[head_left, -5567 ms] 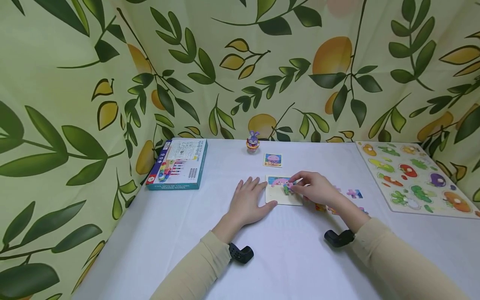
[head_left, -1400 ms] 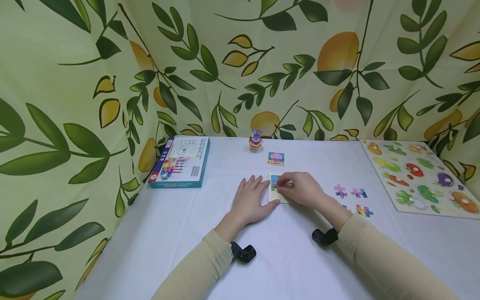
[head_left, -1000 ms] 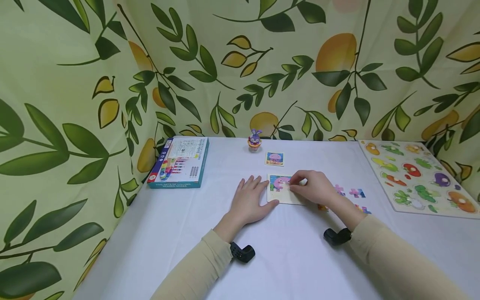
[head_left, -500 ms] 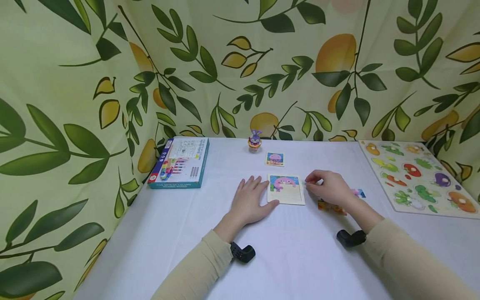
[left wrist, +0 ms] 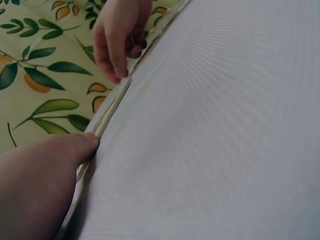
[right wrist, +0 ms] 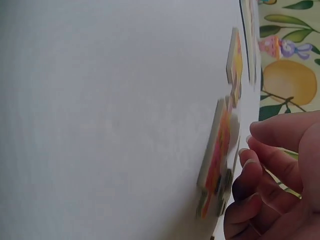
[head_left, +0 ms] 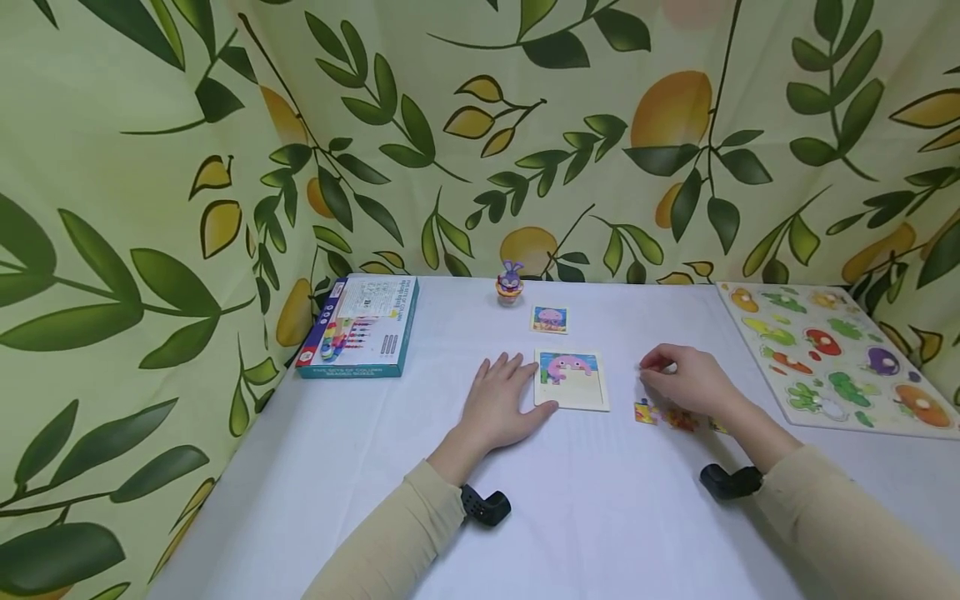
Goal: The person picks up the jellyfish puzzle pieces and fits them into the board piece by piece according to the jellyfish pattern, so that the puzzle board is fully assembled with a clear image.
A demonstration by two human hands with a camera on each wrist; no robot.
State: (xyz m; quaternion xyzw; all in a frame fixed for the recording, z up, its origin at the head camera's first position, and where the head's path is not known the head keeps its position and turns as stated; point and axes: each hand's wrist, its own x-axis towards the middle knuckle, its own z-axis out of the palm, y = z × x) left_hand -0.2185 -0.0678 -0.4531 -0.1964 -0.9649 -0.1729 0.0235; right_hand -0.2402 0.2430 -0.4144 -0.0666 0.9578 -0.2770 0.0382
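A square puzzle board [head_left: 585,395] lies on the table, its upper part filled with pieces showing a pink animal on blue. My left hand [head_left: 497,407] rests spread along the board's left side, its thumb at the near left corner. To the right of the board, my right hand [head_left: 692,382] hovers over loose pieces, fingers loosely bent with nothing visible between thumb and forefinger. A yellow puzzle piece [head_left: 645,412] and orange puzzle pieces [head_left: 681,420] lie below it. In the right wrist view the thumb and fingertips hang close beside an orange piece [right wrist: 216,150].
A small picture card [head_left: 550,319] lies beyond the board, with a purple rabbit figure [head_left: 509,283] behind it. On the left is a flat toy box [head_left: 356,327]. A large vegetable puzzle board [head_left: 840,358] lies at the right. Patterned curtain [head_left: 420,108] stands behind the table.
My right hand has drawn back from the board and moved right, over the loose pieces. More of the board's picture is filled in than several seconds ago. My left hand has stayed put.
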